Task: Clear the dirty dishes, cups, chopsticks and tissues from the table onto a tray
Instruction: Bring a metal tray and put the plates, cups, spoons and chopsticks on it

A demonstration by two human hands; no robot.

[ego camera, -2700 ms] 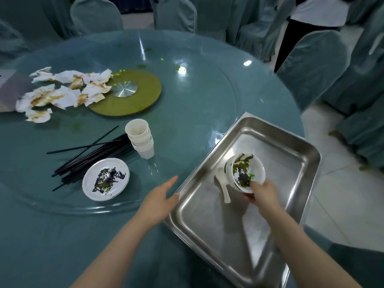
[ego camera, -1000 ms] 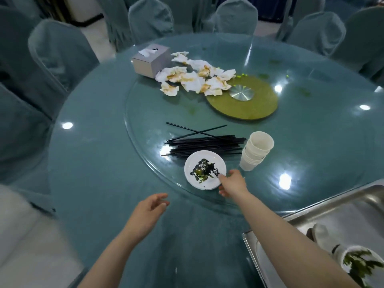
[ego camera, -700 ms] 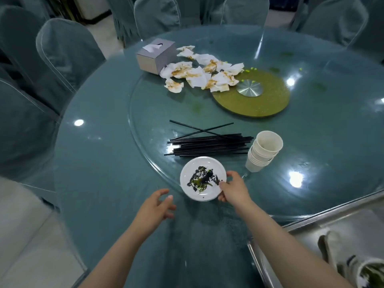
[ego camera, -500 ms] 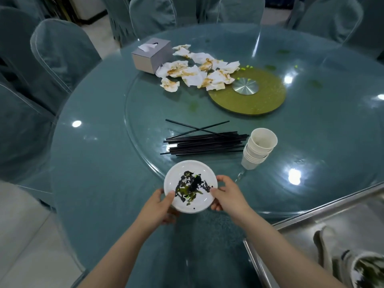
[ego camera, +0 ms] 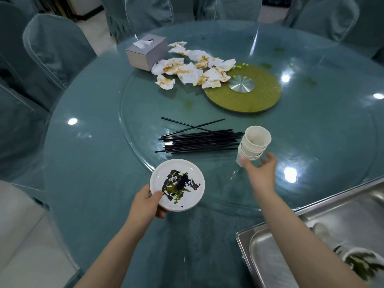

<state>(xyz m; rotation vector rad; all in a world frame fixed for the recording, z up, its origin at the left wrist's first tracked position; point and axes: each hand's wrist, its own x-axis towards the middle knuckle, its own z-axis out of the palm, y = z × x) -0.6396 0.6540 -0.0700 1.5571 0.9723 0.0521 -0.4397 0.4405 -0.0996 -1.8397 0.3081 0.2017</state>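
left hand (ego camera: 145, 204) grips plate (ego camera: 177, 185); right hand (ego camera: 260, 173) nears cups (ego camera: 253, 145).

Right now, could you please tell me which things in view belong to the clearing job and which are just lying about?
Belong to the job:
dirty plate, held by the left hand
stack of cups, with the right hand reaching toward it
chopsticks
stained tissues
tray

Just lying about:
tissue box
turntable disc
chairs

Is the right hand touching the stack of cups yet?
Cannot tell. In the head view the open right hand reaches just below the stack of cups, its thumb overlapping the bottom cup.
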